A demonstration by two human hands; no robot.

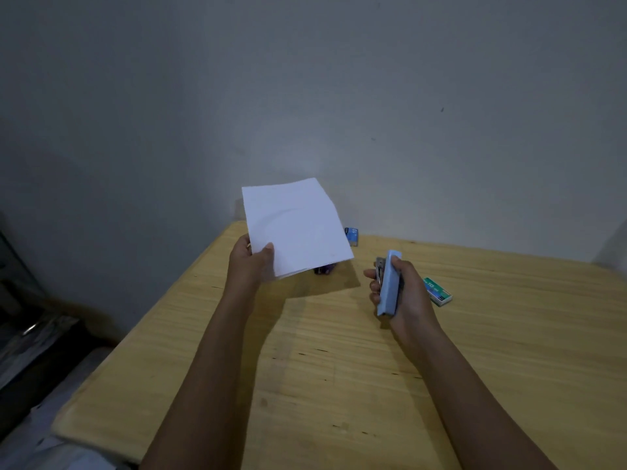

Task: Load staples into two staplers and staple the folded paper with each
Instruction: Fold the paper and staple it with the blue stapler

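The head camera is the only view, and it looks down on a pale wooden desk point(305, 385) set against a grey wall point(305, 79).

Two hands are in sight, both raised above the desk. The left hand point(252, 264) pinches one folded paper point(295, 225) at its near left corner, with the thumb on top and the fingers hidden beneath. The white sheet is lifted clear of the desk and tilts up toward the wall. The right hand point(410, 293) is curled round a light blue stapler point(390, 286), which it holds nearly upright. The stapler's metal mouth is at the top and faces left, toward the paper. Paper and stapler are apart, with open desk showing between them.

There are two staplers. The second is a dark purple stapler point(325, 269) lying on the desk, mostly hidden behind the paper's lower edge, and how it is turned cannot be told.

There are two staple boxes. A blue box point(352, 235) sits far back near the wall, just right of the paper. A green box point(439, 293) lies on the desk just right of the right hand. Whether either box is open cannot be made out.
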